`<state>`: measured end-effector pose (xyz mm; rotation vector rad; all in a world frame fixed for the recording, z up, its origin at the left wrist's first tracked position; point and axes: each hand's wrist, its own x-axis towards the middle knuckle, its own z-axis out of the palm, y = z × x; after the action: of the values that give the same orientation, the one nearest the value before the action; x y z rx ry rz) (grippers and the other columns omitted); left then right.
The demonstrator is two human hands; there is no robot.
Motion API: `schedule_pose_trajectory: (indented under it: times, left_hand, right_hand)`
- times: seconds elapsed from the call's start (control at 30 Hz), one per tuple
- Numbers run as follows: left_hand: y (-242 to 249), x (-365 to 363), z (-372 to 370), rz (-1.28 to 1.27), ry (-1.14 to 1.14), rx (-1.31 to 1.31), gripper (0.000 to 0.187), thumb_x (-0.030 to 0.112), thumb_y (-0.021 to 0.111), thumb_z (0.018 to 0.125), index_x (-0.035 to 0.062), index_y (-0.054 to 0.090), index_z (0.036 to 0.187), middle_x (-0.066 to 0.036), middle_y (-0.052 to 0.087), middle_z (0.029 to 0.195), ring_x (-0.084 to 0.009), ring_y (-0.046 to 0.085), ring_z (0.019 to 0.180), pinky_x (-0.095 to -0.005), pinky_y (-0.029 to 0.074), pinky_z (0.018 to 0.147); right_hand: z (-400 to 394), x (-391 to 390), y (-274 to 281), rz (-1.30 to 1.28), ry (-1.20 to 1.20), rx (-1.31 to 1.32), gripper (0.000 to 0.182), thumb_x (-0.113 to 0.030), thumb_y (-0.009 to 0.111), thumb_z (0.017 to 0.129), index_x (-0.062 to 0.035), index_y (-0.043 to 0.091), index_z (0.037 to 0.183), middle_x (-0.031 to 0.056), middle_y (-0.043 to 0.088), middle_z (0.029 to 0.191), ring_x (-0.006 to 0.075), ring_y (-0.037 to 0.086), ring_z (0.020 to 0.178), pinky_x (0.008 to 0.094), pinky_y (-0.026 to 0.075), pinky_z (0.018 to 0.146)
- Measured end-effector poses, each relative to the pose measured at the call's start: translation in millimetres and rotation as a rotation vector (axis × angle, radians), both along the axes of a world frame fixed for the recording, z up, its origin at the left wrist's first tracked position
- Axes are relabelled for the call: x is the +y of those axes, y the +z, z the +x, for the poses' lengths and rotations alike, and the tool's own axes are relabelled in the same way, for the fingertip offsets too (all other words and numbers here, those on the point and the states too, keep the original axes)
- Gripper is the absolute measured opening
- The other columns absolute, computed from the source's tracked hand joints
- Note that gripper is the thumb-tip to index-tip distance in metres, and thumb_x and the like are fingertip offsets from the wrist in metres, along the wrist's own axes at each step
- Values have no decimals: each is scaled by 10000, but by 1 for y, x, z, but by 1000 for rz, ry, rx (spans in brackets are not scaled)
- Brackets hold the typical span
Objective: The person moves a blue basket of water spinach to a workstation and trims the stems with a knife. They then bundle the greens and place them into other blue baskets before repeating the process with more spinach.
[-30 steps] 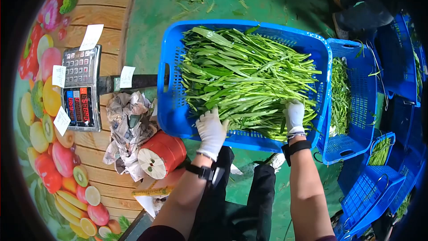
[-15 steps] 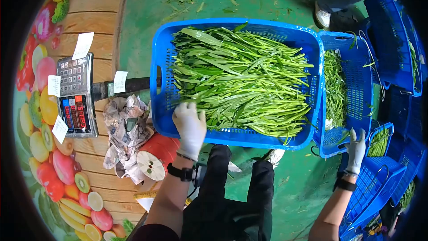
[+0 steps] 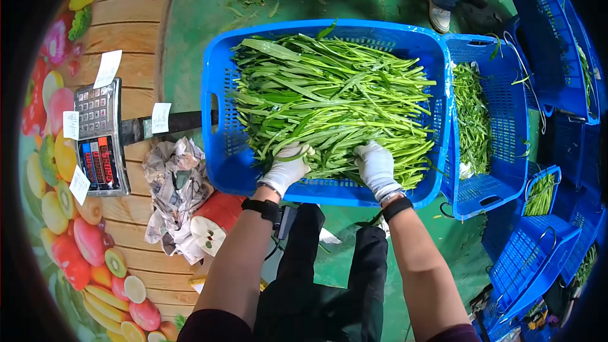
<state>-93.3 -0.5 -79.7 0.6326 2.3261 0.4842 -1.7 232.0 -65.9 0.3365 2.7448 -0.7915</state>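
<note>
Long-stemmed leafy greens (image 3: 335, 98), which look like water spinach, fill a large blue basket (image 3: 211, 63), with leaves towards the left and stems towards the right. My left hand (image 3: 288, 166), in a white glove, is closed around some greens at the basket's near side. To its right, my gloved right hand (image 3: 375, 168) has its fingers curled into the stems of the same pile. The greens partly hide the fingertips of both hands.
A second blue basket (image 3: 501, 133) with loose greens adjoins on the right, with more blue baskets (image 3: 535, 253) beyond. At left are a scale display (image 3: 100, 139), crumpled newspaper (image 3: 177, 190) and a red roll (image 3: 218, 218). A person's shoe (image 3: 439, 16) is at the top right.
My right hand has moved left from beside the second basket into the greens. My left hand has shifted slightly right and down, and has closed on the greens.
</note>
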Motion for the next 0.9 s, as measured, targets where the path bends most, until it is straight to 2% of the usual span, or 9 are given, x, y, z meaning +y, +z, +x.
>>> schedule_pose_trajectory:
  times: [0.1, 0.27, 0.37, 0.47, 0.53, 0.7, 0.73, 0.77, 0.9]
  left_hand:
    - [29, -30, -6, 483, 185, -217, 431, 110, 781, 687, 73, 652, 1097, -115, 661, 1021, -229, 639, 926, -331, 499, 789]
    - [136, -11, 15, -415, 221, 368, 336, 121, 751, 725, 66, 675, 1048, -111, 648, 943, -294, 596, 937, -406, 456, 832]
    - [142, 40, 47, 37, 72, 348, 357, 213, 703, 787, 93, 653, 1119, -126, 598, 1091, -325, 539, 1034, -451, 431, 866]
    - [87, 101, 84, -99, -167, 320, 703, 425, 643, 844, 152, 396, 1443, -180, 305, 1498, -420, 359, 1300, -566, 361, 973]
    - [55, 126, 91, -220, -210, 21, 721, 468, 604, 873, 148, 358, 1470, -190, 182, 1558, -450, 260, 1378, -625, 311, 1029]
    - [42, 139, 101, -331, -183, 22, 675, 487, 535, 915, 196, 336, 1490, -149, 126, 1591, -455, 204, 1410, -612, 302, 1040]
    - [44, 139, 101, -343, -193, 41, 673, 483, 539, 913, 211, 331, 1492, -144, 129, 1592, -448, 211, 1412, -591, 310, 1041]
    - [50, 140, 99, -357, -204, 14, 680, 463, 558, 906, 213, 324, 1494, -138, 130, 1593, -441, 220, 1412, -592, 316, 1039]
    - [69, 145, 99, -380, -155, -28, 700, 390, 609, 883, 209, 319, 1494, -118, 150, 1591, -415, 233, 1415, -571, 308, 1073]
  right_hand:
    - [4, 6, -5, -99, -107, 43, 71, -166, 721, 705, -151, 712, 774, 144, 637, 840, 333, 632, 816, 422, 509, 726]
    - [24, 46, 14, -502, -294, 74, 93, -70, 773, 686, -62, 688, 724, 84, 649, 790, 255, 590, 779, 332, 472, 764]
    - [27, 45, 26, -1102, -652, 50, 60, -12, 699, 806, -46, 650, 795, 8, 658, 768, 129, 553, 748, 269, 451, 725]
    - [27, 46, 33, -1125, -789, -67, 86, -46, 627, 881, -60, 603, 800, 18, 661, 768, 67, 532, 584, 205, 403, 542]
    - [31, 59, 41, -1105, -882, -103, 77, -71, 585, 902, -55, 611, 832, 18, 653, 749, 71, 550, 577, 205, 400, 521]
    - [49, 110, 80, -1410, -1145, -84, 110, -32, 519, 887, -87, 603, 840, -28, 544, 681, 39, 449, 527, 177, 316, 443]
    - [63, 126, 69, -1389, -958, -101, 93, -43, 528, 884, -81, 594, 830, -28, 538, 678, 36, 436, 500, 180, 295, 420]
    - [60, 132, 82, -1491, -1210, -179, 88, -42, 531, 881, -70, 588, 819, -25, 539, 676, 37, 421, 477, 186, 292, 414]
    - [69, 149, 139, -1296, -965, 162, 65, 24, 563, 844, -18, 613, 846, 20, 599, 728, 84, 486, 536, 196, 364, 491]
